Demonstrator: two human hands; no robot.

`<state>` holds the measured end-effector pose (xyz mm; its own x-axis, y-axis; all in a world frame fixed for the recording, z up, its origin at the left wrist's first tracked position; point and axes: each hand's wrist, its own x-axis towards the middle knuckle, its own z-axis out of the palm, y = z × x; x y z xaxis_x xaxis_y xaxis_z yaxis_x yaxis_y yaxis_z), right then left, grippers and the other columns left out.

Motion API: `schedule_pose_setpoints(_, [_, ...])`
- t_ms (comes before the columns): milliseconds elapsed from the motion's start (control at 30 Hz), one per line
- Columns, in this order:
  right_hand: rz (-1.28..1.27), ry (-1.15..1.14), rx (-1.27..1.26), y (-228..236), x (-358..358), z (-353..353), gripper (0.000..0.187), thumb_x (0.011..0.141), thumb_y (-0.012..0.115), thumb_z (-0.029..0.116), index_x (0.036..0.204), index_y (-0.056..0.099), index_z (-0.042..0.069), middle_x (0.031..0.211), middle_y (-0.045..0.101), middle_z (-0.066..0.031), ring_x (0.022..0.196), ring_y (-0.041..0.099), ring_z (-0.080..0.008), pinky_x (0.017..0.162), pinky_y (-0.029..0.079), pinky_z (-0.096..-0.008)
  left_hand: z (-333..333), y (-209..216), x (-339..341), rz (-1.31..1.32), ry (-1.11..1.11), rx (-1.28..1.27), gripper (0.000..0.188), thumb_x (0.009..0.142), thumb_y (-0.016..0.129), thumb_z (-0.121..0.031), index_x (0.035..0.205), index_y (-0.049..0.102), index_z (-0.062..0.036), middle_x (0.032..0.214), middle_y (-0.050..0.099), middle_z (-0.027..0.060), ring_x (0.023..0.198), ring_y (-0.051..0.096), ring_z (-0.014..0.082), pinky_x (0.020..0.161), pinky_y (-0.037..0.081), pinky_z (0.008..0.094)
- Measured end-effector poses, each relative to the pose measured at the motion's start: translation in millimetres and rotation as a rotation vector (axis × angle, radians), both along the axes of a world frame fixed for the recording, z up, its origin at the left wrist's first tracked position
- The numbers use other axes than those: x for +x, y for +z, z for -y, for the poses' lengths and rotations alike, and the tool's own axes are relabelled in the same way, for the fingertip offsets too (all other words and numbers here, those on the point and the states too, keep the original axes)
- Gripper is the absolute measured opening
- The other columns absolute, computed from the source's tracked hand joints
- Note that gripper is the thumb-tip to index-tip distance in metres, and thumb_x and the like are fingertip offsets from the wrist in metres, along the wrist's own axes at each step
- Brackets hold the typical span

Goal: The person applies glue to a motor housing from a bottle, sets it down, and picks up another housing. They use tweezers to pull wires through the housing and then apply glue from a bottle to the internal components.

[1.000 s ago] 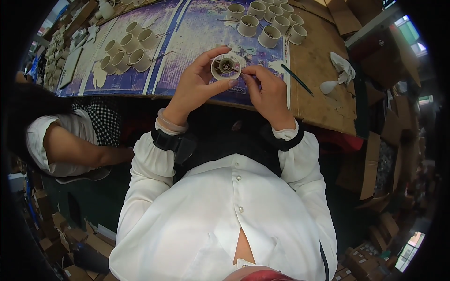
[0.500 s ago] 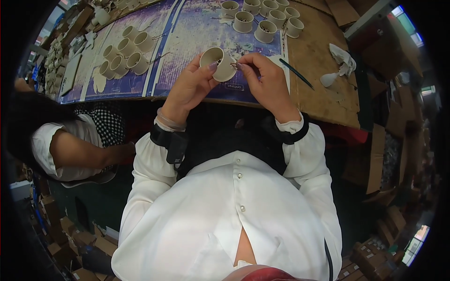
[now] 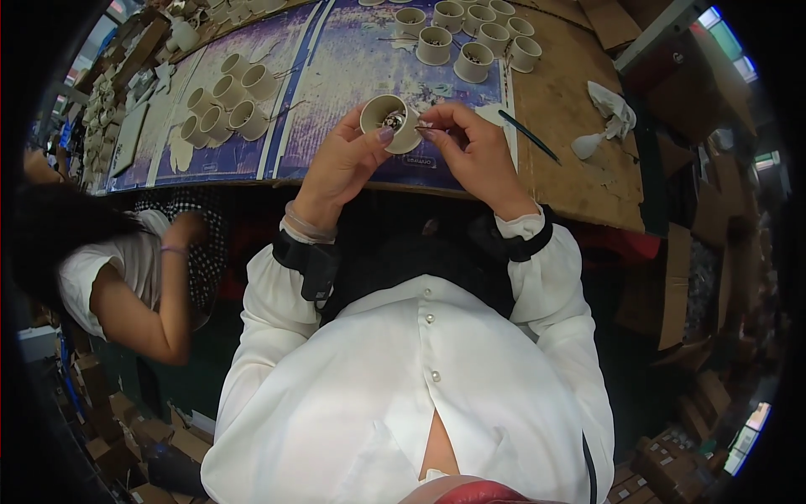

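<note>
My left hand (image 3: 340, 164) is closed around a cream-coloured round cup (image 3: 406, 143), its thumb lying over the near rim. The cup tilts so its mouth faces up and toward me, showing small metallic parts inside that are too small to name. At the cup's right side, my right hand (image 3: 480, 160) pinches a thin dark wire (image 3: 421, 128) between thumb and forefinger. Both hands are above the near edge of the table. Part of the wire is hidden by my right fingers.
Similar cups (image 3: 433, 49) stand grouped at the far middle, some with wires. Another group (image 3: 215, 122) sits at the left. A dark green pen-like tool (image 3: 529, 136), crumpled white paper (image 3: 617, 109) and a small white bottle (image 3: 587, 146) lie right. A co-worker (image 3: 117, 277) sits left.
The cup has turned a little, and more of the metallic parts inside it show. My right fingers have shifted slightly against its side. The co-worker's forearm has lifted.
</note>
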<state>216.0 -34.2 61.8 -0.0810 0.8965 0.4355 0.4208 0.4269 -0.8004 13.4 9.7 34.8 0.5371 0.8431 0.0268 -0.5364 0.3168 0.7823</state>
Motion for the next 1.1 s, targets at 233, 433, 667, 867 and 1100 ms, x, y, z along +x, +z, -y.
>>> schedule_pose_setpoints(233, [-0.045, 0.073, 0.028, -1.2, 2.1, 0.5, 0.014, 0.088, 0.067, 0.002, 0.102, 0.066, 0.002, 0.089, 0.066, -0.0065, 0.077, 0.062, -0.0130, 0.068, 0.048, -0.0250, 5.1, 7.8, -0.3, -0.015, 0.047, 0.076, 0.053, 0.088, 0.068, -0.004, 0.136, 0.046, -0.0004, 0.126, 0.058, 0.0098, 0.115, 0.057, 0.0194, 0.100, 0.047, 0.0342])
schedule_pose_setpoints(433, [-0.031, -0.020, 0.094, -5.7, -4.9, 0.8, 0.008, 0.089, 0.068, 0.005, 0.093, 0.063, 0.001, 0.083, 0.060, -0.0046, 0.073, 0.058, -0.0129, 0.065, 0.046, -0.0254, 12.7, 10.6, 2.0, -0.100, 0.133, 0.144, 0.053, 0.087, 0.068, -0.002, 0.136, 0.046, 0.0001, 0.125, 0.059, 0.0101, 0.115, 0.058, 0.0201, 0.099, 0.048, 0.0338])
schedule_pose_setpoints(667, [-0.041, -0.053, 0.019, -19.3, -3.5, -1.7, 0.010, 0.090, 0.067, 0.008, 0.091, 0.061, 0.001, 0.083, 0.060, -0.0053, 0.069, 0.055, -0.0135, 0.064, 0.044, -0.0251, 10.0, 9.7, 0.3, 0.036, 0.110, 0.038, 0.051, 0.088, 0.067, -0.001, 0.134, 0.046, -0.0002, 0.123, 0.059, 0.0104, 0.114, 0.059, 0.0197, 0.098, 0.049, 0.0319])
schedule_pose_setpoints(867, [0.047, -0.082, -0.020, -2.7, -3.6, 3.4, 0.013, 0.089, 0.066, 0.008, 0.101, 0.064, 0.004, 0.087, 0.064, -0.0071, 0.064, 0.054, -0.0128, 0.059, 0.043, -0.0246, 6.7, 8.9, -2.5, -0.080, 0.150, 0.046, 0.050, 0.089, 0.067, -0.002, 0.133, 0.045, -0.0004, 0.122, 0.059, 0.0108, 0.112, 0.060, 0.0198, 0.097, 0.050, 0.0321])
schedule_pose_setpoints(1100, [0.134, -0.127, 0.155, -2.0, -15.1, 5.5, 0.017, 0.087, 0.067, 0.006, 0.104, 0.067, 0.007, 0.092, 0.068, -0.0091, 0.066, 0.060, -0.0171, 0.058, 0.046, -0.0278, 5.1, 8.1, -0.2, -0.077, 0.145, 0.019, 0.050, 0.089, 0.068, -0.003, 0.133, 0.045, -0.0011, 0.122, 0.059, 0.0101, 0.112, 0.060, 0.0193, 0.097, 0.050, 0.0322])
